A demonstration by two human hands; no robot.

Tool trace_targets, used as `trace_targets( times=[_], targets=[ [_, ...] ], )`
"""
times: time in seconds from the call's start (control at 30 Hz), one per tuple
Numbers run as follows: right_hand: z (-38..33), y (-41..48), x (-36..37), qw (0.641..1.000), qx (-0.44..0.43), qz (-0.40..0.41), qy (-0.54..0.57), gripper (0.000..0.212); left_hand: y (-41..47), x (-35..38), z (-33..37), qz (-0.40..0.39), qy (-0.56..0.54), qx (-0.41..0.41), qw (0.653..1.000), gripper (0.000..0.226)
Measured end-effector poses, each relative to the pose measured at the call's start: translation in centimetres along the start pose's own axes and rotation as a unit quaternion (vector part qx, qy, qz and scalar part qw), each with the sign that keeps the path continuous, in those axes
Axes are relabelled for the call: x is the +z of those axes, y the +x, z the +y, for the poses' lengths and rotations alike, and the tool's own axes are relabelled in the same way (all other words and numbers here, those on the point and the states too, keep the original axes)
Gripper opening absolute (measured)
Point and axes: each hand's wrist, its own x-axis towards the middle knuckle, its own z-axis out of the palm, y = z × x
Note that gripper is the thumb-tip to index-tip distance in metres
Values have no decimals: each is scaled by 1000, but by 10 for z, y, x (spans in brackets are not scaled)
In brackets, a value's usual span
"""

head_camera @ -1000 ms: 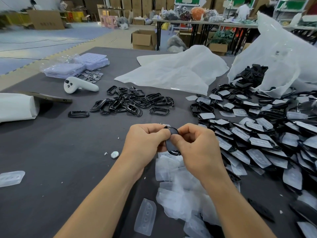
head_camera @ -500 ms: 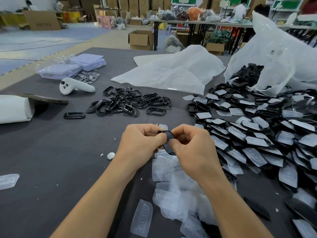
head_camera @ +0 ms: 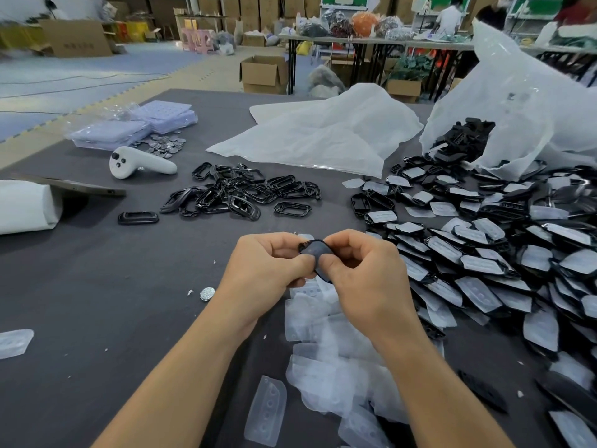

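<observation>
A: What are the hands doing?
B: The left hand (head_camera: 268, 266) and right hand (head_camera: 361, 273) are meeting thumb to thumb, both pinching the shell (head_camera: 314, 248) just above the table (head_camera: 113, 286).
A: How is it handling?
B: It's looking light, thin and stiff, probably slick. I'd be gripping its edges.
A: And around it?
B: Clear liners (head_camera: 323, 350) are lying beneath on dark cloth, a pile (head_camera: 478, 263) is spreading at the right, and a warehouse is showing beyond.

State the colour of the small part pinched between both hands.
Black part, seen in the head view.

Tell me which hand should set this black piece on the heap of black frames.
Probably the left hand: both pinch the black piece, but the heap of black frames lies ahead on the left; the right hand would cross over.
</observation>
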Motion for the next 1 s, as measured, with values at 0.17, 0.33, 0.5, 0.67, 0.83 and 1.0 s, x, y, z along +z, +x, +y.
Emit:
trace_targets(
  times=[0.17,0.33,0.5,0.67,0.83,1.0],
  targets=[
    [0,0,1,1000,-6,-6,-4,16,0,-1,1,1,15,-8,1000,16],
    [2,1,1,1000,-1,-10,15,18,0,0,1,9,-6,-36,999,18],
    [1,1,1,1000,0,-13,7,19,-2,1,4,21,-11,-42,999,24],
    [1,3,-5,1000,9,-1,7,26,-3,-1,7,-27,-39,-60,997,28],
    [1,3,-5,1000,11,-11,17,27,-2,-2,6,-33,-6,-53,998,21],
    [2,3,-4,1000,8,-23,18,27,0,-1,4,-15,3,-51,999,18]
  ],
)
